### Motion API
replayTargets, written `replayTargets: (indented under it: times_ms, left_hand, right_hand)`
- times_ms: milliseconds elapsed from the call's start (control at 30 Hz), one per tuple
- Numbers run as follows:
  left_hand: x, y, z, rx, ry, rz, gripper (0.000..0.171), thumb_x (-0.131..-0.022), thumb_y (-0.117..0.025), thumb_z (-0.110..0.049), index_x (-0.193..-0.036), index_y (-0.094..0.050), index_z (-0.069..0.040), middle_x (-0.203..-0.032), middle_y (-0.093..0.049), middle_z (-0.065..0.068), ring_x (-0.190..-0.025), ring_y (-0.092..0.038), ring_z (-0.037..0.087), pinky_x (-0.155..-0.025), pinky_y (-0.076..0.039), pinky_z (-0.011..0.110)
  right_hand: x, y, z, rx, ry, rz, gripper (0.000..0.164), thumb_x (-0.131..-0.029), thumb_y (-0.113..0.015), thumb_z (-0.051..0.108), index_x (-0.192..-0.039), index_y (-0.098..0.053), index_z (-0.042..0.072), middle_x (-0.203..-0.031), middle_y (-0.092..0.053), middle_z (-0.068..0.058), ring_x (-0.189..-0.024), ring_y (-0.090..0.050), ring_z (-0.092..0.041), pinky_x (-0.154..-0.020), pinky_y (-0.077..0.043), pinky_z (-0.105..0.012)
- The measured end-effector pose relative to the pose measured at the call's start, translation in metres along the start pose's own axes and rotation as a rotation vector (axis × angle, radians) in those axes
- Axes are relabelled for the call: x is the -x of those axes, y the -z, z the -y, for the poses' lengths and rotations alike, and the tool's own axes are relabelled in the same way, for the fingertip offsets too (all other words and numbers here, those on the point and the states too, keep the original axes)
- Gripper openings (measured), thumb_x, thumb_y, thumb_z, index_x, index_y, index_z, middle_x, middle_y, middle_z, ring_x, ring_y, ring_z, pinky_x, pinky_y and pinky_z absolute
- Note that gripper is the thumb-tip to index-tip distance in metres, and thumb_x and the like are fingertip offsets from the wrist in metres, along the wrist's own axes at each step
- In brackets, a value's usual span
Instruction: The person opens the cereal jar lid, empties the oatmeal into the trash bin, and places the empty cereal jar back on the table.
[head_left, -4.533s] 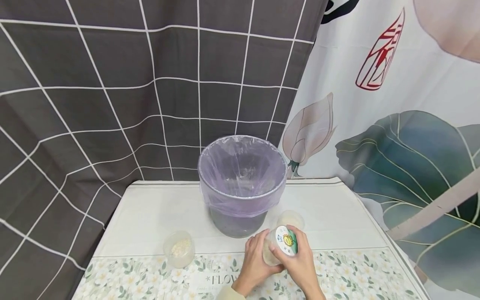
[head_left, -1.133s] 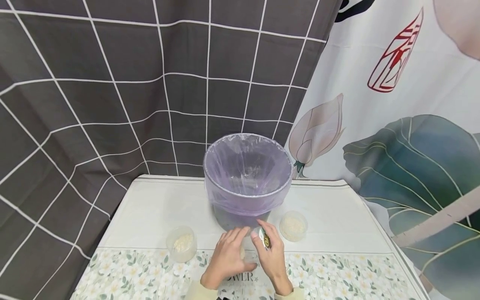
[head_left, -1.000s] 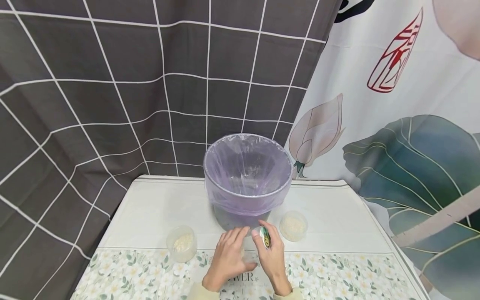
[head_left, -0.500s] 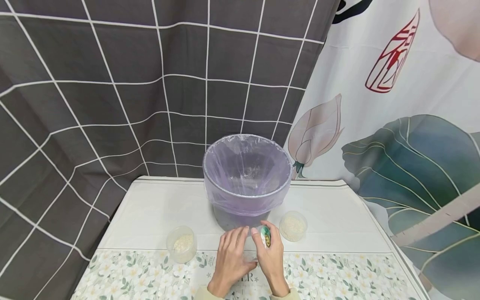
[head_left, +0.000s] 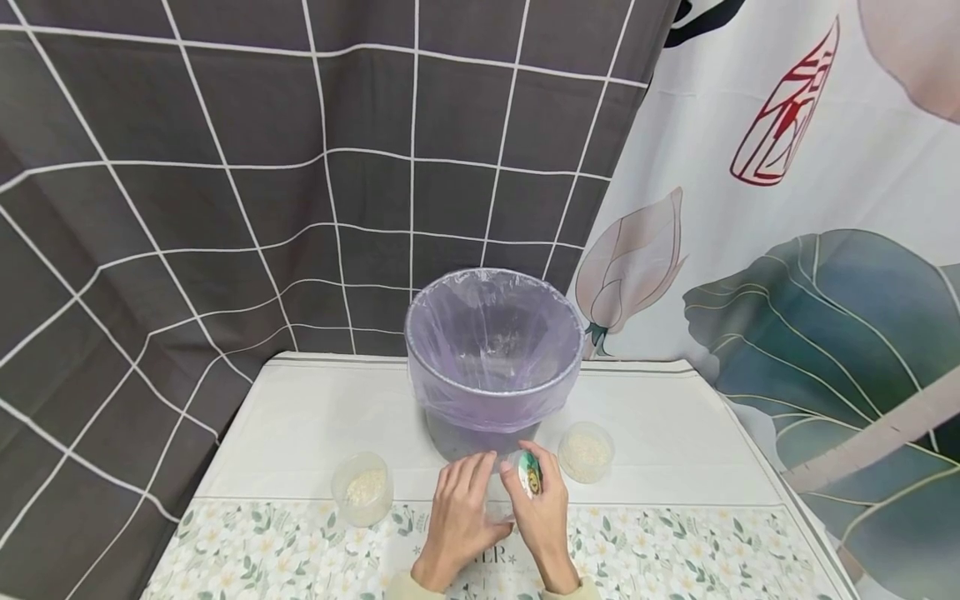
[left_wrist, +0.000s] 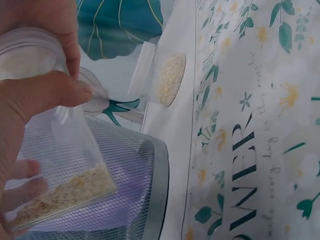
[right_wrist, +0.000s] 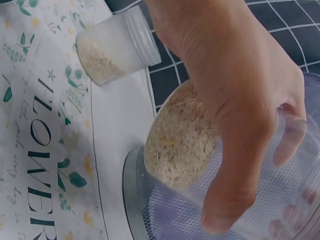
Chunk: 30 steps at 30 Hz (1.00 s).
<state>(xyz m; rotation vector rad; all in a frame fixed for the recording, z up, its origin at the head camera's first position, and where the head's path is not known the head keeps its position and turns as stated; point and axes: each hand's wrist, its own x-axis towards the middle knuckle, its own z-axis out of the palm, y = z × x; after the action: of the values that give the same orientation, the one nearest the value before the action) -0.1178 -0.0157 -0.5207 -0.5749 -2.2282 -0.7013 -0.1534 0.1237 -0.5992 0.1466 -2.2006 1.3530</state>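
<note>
Both hands hold one clear plastic jar (head_left: 497,497) just in front of the mesh bin, tilted so its labelled lid (head_left: 530,473) leans toward the right hand. My left hand (head_left: 459,521) grips it from the left, thumb across the wall in the left wrist view. My right hand (head_left: 542,512) curls round it near the lid. Pale flaky grain (left_wrist: 65,195) lies in the bottom of the jar; the right wrist view shows the grain through the base. The hands partly hide the jar in the head view.
A waste bin (head_left: 486,442) with a purple bag (head_left: 491,333) stands behind the hands. One jar of pale grain (head_left: 363,490) sits on the left, another jar (head_left: 587,452) on the right. The table has a flowered cloth (head_left: 675,542); curtains hang behind and beside it.
Since the earliest frame, the hands and jar have shifted left and the lid has turned rightward, uncovering the right jar. Over the last second, the left hand moved slightly and the lid label turned a little.
</note>
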Motion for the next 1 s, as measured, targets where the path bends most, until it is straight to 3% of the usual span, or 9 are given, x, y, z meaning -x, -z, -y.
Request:
replayTargets:
  times_ms: [200, 333, 533, 733, 900, 1000]
  left_hand:
    - [-0.002, 0.008, 0.004, 0.079, 0.054, 0.163, 0.088, -0.038, -0.073, -0.043, -0.115, -0.047, -0.009, -0.108, -0.050, 0.001, -0.097, -0.044, 0.015, -0.080, -0.036, 0.033]
    - [-0.004, 0.013, 0.009, 0.109, 0.063, 0.251, 0.086, -0.041, -0.071, -0.048, -0.115, -0.046, -0.012, -0.107, -0.049, -0.003, -0.095, -0.045, 0.013, -0.078, -0.038, 0.033]
    - [-0.007, 0.017, 0.016, 0.159, 0.052, 0.333, 0.087, -0.045, -0.069, -0.050, -0.119, -0.043, -0.014, -0.109, -0.048, -0.006, -0.095, -0.042, 0.010, -0.083, -0.036, 0.030]
    - [-0.008, 0.020, 0.019, 0.179, 0.049, 0.387, 0.088, -0.046, -0.069, -0.051, -0.120, -0.042, -0.013, -0.110, -0.047, -0.006, -0.095, -0.041, 0.009, -0.084, -0.035, 0.029]
    - [-0.008, 0.021, 0.018, 0.163, 0.047, 0.376, 0.088, -0.045, -0.070, -0.051, -0.119, -0.042, -0.013, -0.109, -0.048, -0.006, -0.097, -0.041, 0.010, -0.085, -0.034, 0.032]
    - [-0.007, 0.020, 0.017, 0.138, 0.043, 0.344, 0.089, -0.042, -0.072, -0.049, -0.118, -0.043, -0.014, -0.109, -0.048, -0.005, -0.098, -0.040, 0.011, -0.084, -0.035, 0.033]
  right_hand:
    - [-0.015, 0.034, 0.097, -0.093, 0.014, 0.079, 0.039, -0.072, -0.063, 0.020, -0.110, -0.053, 0.015, -0.105, -0.050, -0.002, -0.088, -0.048, -0.016, -0.068, -0.040, -0.026]
    - [-0.021, 0.048, 0.132, -0.123, 0.019, 0.150, 0.038, -0.073, -0.063, 0.015, -0.109, -0.052, 0.015, -0.106, -0.050, -0.005, -0.090, -0.048, -0.017, -0.068, -0.041, -0.026]
    - [-0.024, 0.054, 0.143, -0.182, 0.060, 0.231, 0.040, -0.070, -0.064, 0.008, -0.108, -0.052, 0.013, -0.107, -0.048, -0.009, -0.093, -0.047, -0.023, -0.071, -0.043, -0.032]
    - [-0.025, 0.056, 0.141, -0.179, 0.101, 0.286, 0.044, -0.069, -0.066, 0.010, -0.110, -0.051, 0.013, -0.109, -0.047, -0.009, -0.101, -0.043, -0.024, -0.084, -0.035, -0.026]
    - [-0.025, 0.058, 0.132, -0.165, 0.084, 0.338, 0.046, -0.069, -0.066, 0.014, -0.112, -0.049, 0.015, -0.113, -0.045, -0.008, -0.104, -0.041, -0.023, -0.086, -0.035, -0.032]
    - [-0.025, 0.059, 0.123, -0.136, 0.038, 0.371, 0.046, -0.072, -0.065, 0.020, -0.114, -0.047, 0.019, -0.115, -0.044, -0.003, -0.104, -0.041, -0.020, -0.077, -0.039, -0.037]
